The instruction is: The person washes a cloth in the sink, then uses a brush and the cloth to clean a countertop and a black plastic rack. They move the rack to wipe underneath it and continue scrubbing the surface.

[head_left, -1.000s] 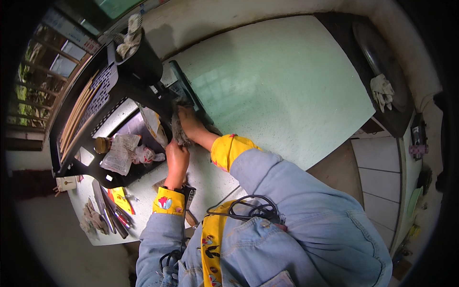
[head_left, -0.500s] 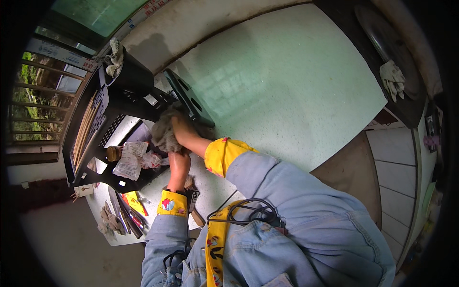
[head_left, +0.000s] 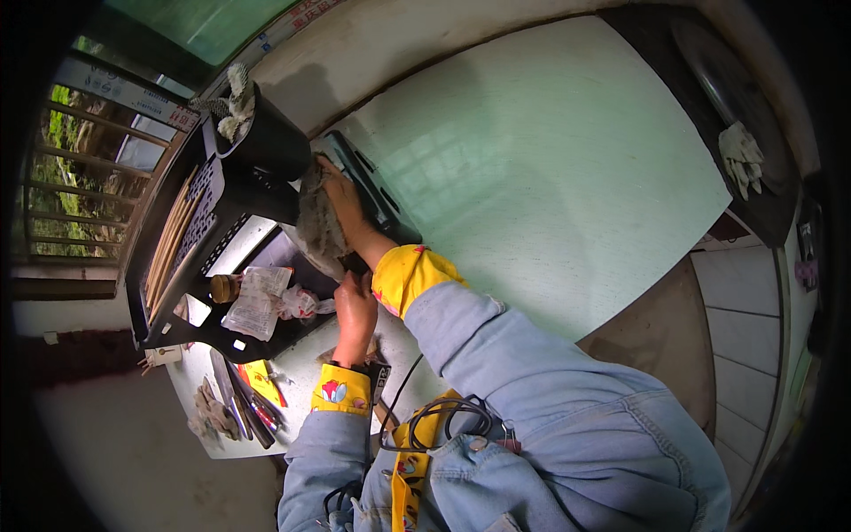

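Note:
A black plastic kitchen rack (head_left: 199, 321) stands on the pale table at the left. My right hand (head_left: 344, 197) holds a grey rag (head_left: 319, 222) against the rack's slotted right end panel (head_left: 396, 222), its fingers reaching up along the cloth. My left hand (head_left: 356, 312) is closed at the rack's near right corner, just below the rag's lower end. What lies between its fingers is hidden. Inside the rack, beside the rag, are a printed paper packet (head_left: 258, 303), a small brown-lidded jar (head_left: 225, 288) and a crumpled plastic bag (head_left: 302, 304).
Chopsticks (head_left: 175, 241) line the rack's left side. A black bin (head_left: 270, 142) with a glove over its rim stands behind. Knives (head_left: 239, 399), a yellow packet (head_left: 263, 381) and a grey glove (head_left: 211, 415) lie front left. White gloves (head_left: 741, 158) hang far right. The pale tabletop (head_left: 550, 168) spreads rightward.
My right hand has slid the rag farther up along the rack's end panel, and the cloth is now stretched longer. My left hand stays near the corner. The view has shifted slightly.

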The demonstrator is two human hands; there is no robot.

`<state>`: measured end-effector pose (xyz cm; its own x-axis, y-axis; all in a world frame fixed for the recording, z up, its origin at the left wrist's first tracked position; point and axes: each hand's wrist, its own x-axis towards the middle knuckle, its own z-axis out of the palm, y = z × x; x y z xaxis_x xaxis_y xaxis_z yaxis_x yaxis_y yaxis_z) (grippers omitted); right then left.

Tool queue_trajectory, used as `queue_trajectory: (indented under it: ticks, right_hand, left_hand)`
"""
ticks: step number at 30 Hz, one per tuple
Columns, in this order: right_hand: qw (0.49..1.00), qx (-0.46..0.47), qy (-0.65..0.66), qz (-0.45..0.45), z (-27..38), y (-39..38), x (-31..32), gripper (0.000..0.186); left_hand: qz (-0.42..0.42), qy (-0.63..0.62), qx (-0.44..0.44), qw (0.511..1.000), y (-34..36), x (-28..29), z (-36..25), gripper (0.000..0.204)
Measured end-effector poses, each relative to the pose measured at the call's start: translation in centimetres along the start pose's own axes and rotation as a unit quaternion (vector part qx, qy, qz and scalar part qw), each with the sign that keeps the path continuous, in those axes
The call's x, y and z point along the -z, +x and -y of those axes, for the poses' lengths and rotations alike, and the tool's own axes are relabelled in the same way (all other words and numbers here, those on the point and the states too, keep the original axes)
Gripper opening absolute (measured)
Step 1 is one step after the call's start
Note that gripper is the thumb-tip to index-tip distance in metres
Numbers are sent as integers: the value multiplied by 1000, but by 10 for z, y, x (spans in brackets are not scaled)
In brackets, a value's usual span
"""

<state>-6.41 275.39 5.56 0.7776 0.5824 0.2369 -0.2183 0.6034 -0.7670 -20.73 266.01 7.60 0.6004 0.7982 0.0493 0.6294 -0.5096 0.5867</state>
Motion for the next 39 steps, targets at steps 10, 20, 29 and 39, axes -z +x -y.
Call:
queue_trajectory:
  ticks: [10, 20, 29, 39]
  right_hand:
    - [930, -293, 219, 20, -48, -6, 29, 59]
    - [903, -357, 227, -71, -14, -18, 23, 57]
    - [945, -308, 107, -5, -30, -13, 32, 57]
    - [913, -322, 237, 83, -98, 14, 49, 48]
  left_hand:
    - [-18, 28, -37, 999, 5, -3, 5, 22]
    - [-17, 29, -43, 999, 6, -4, 5, 21]
    - [-18, 45, -36, 998, 6, -4, 4, 19]
    - [-26, 11, -31, 999, 5, -4, 1, 20]
